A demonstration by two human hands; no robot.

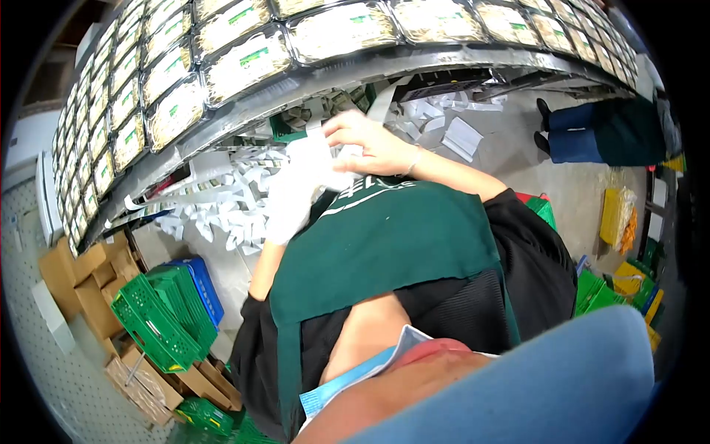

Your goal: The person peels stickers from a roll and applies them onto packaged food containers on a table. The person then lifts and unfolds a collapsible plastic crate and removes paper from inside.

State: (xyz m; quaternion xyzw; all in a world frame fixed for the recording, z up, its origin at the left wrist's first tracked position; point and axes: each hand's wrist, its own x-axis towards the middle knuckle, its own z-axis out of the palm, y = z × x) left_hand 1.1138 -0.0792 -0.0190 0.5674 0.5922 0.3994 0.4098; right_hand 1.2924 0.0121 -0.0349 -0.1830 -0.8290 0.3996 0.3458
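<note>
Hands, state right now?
Left hand: white-gloved; open or closed, can't tell.
Right hand: bare, fingers bent; can't tell whether it's gripping anything.

Apron [407, 244]: green, white lettering [379, 188] at 12 o'clock
Sleeves [532, 240]: black
Left glove [290, 196]: white
Mask [355, 375]: light blue
Cap brim [532, 381]: blue

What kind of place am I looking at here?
Probably a food-packing room, perhaps a produce warehouse. Rows of labelled packs of pale, stringy food fill a long surface, green plastic crates stand stacked nearby, and loose white strips are heaped below the surface.
</note>
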